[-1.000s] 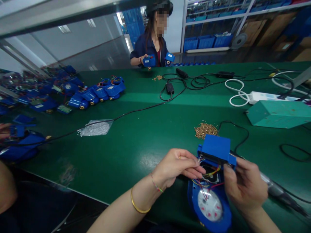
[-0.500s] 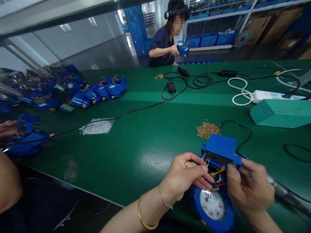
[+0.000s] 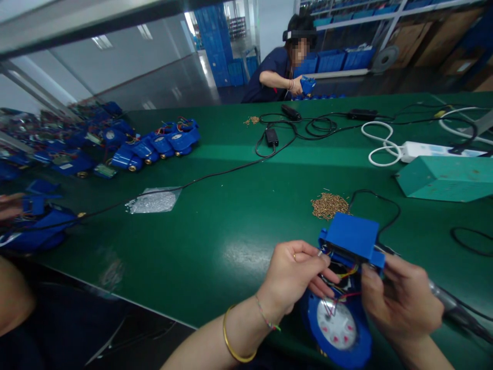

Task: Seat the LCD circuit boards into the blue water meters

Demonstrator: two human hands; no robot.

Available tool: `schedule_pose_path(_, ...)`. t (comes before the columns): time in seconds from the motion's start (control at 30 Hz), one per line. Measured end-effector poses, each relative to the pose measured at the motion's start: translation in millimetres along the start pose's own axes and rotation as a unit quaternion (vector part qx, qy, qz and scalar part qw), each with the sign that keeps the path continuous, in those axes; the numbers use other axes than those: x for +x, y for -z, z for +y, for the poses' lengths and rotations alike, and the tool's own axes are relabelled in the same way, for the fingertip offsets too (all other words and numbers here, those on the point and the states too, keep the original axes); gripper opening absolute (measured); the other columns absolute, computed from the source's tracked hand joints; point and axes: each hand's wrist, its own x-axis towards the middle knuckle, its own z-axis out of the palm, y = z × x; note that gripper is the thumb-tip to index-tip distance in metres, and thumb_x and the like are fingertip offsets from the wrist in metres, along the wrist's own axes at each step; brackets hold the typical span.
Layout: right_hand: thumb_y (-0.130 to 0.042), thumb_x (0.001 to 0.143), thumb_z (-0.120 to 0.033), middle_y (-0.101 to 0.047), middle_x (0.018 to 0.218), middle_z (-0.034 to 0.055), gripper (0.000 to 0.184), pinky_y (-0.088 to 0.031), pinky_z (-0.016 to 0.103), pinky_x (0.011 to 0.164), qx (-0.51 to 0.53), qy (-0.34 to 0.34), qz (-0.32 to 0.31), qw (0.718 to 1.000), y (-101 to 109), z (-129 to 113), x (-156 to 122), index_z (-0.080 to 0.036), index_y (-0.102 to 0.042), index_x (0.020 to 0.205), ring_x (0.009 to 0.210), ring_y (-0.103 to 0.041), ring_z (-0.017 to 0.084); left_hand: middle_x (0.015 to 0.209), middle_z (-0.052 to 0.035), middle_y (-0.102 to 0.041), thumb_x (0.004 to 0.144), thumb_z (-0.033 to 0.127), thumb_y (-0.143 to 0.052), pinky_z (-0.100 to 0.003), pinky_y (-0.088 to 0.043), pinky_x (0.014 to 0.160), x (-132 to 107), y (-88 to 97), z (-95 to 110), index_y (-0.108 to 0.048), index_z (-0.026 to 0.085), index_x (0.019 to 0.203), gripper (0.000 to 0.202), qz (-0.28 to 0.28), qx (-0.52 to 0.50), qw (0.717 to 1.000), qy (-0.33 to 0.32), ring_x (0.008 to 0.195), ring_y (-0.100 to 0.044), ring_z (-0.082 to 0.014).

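A blue water meter (image 3: 339,329) with a white dial lies at the near edge of the green table (image 3: 231,205). Its blue cover (image 3: 352,237) is tipped up, and coloured wires run between cover and body. My left hand (image 3: 295,275) pinches at the wires by the cover's left corner. My right hand (image 3: 400,303) is closed on the cover's right end. A grey electric screwdriver (image 3: 454,308) with a black cable lies just behind my right hand.
A heap of small brass screws (image 3: 329,205) sits behind the meter. A green box (image 3: 442,177), a white power strip (image 3: 435,150) and black cables lie at the right. Several blue meters (image 3: 154,146) are stacked at the left beside a plastic bag (image 3: 154,201). A co-worker (image 3: 281,74) stands across the table.
My hands and the meter have barely shifted. The co-worker across the table has moved right, holding a blue meter lower.
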Motion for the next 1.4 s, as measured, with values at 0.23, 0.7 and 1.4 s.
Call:
schedule_pose_path(0.23, -0.052, 0.098, -0.037, -0.064, 0.061, 0.0041, 0.028, -0.037, 0.022, 0.043, -0.040, 0.014, 0.011, 0.999, -0.4, 1.1, -1.3, -0.013, -0.065, 0.096, 0.042, -0.052, 0.012, 0.067, -0.0091, -0.076, 0.077, 0.041, -0.073, -0.017, -0.038, 0.038, 1.2, 0.6, 2.3, -0.057, 0.013, 0.078, 0.032, 0.005, 0.034, 0.999, -0.010, 0.035, -0.056, -0.0076)
schedule_pose_path(0.7, -0.053, 0.099, -0.025, -0.067, 0.072, 0.0031, 0.023, -0.037, 0.020, 0.046, -0.059, 0.076, 0.038, 0.995, 0.9, -3.5, 10.7, -0.012, -0.060, 0.116, 0.045, -0.053, 0.010, 0.071, -0.0103, -0.077, 0.075, 0.025, -0.062, -0.014, -0.039, 0.036, 3.7, 11.0, 3.1, -0.057, 0.013, 0.078, 0.014, -0.081, 0.018, 0.996, 0.036, 0.037, -0.057, -0.0067)
schedule_pose_path(1.4, -0.056, 0.095, -0.028, -0.064, 0.062, 0.0022, 0.018, -0.035, 0.019, 0.041, -0.059, 0.048, 0.033, 0.997, 1.4, 2.1, 2.3, -0.012, -0.065, 0.098, 0.040, -0.051, 0.009, 0.066, -0.0062, -0.073, 0.064, 0.036, -0.086, -0.023, -0.055, 0.054, -3.1, 0.5, -2.9, -0.060, 0.012, 0.077, 0.039, -0.002, -0.025, 1.000, -0.002, 0.051, -0.067, -0.0125)
